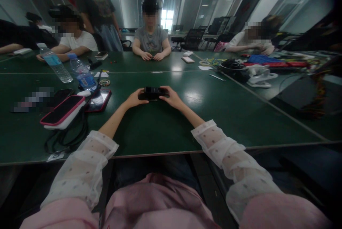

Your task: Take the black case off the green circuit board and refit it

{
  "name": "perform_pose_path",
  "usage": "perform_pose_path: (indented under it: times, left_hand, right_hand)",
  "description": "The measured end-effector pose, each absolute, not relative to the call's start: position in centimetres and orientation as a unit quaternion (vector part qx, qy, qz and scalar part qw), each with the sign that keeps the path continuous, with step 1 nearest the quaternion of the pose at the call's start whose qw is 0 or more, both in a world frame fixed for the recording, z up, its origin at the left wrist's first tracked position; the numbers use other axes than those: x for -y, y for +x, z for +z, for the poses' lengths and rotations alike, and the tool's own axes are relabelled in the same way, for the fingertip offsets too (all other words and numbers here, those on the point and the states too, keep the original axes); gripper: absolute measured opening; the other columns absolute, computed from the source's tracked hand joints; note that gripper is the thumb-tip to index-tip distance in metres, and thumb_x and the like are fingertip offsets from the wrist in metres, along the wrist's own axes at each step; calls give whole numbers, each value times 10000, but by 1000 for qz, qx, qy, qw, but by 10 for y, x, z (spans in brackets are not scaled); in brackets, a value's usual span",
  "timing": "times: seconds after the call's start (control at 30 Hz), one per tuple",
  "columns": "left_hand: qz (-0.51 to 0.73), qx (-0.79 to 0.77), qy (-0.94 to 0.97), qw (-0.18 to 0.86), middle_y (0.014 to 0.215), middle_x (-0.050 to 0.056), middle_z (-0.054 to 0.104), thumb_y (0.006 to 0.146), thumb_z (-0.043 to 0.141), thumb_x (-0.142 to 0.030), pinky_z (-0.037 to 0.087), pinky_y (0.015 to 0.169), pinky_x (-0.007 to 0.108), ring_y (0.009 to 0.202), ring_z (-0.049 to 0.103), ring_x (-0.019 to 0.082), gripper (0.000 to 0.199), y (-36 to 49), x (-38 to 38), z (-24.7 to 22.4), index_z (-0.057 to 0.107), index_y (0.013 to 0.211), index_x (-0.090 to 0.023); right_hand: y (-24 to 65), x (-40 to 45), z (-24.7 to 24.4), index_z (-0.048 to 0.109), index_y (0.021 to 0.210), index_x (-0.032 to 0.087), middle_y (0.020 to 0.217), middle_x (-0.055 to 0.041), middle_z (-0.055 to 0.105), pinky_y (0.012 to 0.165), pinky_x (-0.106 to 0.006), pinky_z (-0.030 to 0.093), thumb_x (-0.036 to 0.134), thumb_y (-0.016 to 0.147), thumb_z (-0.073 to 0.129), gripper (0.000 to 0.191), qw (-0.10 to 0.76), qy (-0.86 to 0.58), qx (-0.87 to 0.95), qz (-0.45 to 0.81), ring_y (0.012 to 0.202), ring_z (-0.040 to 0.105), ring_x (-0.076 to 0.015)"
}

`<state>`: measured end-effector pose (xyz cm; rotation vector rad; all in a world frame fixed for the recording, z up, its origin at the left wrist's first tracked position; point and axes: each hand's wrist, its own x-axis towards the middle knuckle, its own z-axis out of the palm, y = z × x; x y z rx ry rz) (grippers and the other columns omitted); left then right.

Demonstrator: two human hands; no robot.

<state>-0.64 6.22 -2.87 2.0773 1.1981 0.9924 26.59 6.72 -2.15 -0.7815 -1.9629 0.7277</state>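
Note:
Between my two hands is a small black box-shaped device (153, 93), held by its ends just over the green table (160, 129). My left hand (135, 98) grips its left end, with the thumb along the near side. On the right end, my right hand (170, 95) closes with thumb and fingers. The device looks level; its exact kind is too dark to make out. To the left of my left hand lies a phone with a lit screen and red edge (99, 100).
At left are a pink-edged phone (64, 109), black cables (80, 133), two water bottles (57, 64) and a tape roll (104, 83). A pen (217, 77), a white headset-like object (262, 76) and wires lie at right. Across the table sits a person in grey (151, 40); others are nearby.

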Motion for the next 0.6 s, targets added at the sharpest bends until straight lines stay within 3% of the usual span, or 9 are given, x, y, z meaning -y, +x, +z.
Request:
perform_pose_path:
  times: [0.1, 0.3, 0.6]
  left_hand:
    - [373, -447, 772, 256, 1323, 160, 590, 598, 850, -417, 412, 1066, 508, 1229, 567, 319, 926, -7, -65, -31, 440, 1393, -180]
    - [354, -454, 774, 264, 1264, 142, 629, 627, 818, -472, 435, 1036, 517, 1181, 596, 318, 756, -8, -68, -34, 551, 1269, -174]
    - [362, -447, 773, 269, 1241, 135, 643, 660, 795, -473, 438, 1035, 497, 1163, 606, 297, 683, -6, -67, -32, 569, 1228, -167]
  right_hand:
    - [265, -67, -26, 513, 1233, 218, 1193, -86, 607, 1021, -499, 482, 262, 773, 701, 498, 409, -328, 801, 290, 1111, 612, -247]
    - [265, -63, -22, 503, 1229, 216, 1215, -92, 594, 1011, -484, 487, 237, 761, 705, 510, 398, -334, 798, 306, 1119, 609, -245]
    - [268, -65, -24, 480, 1257, 236, 1244, -87, 582, 1038, -512, 454, 250, 750, 716, 560, 394, -324, 802, 311, 1157, 591, -254]
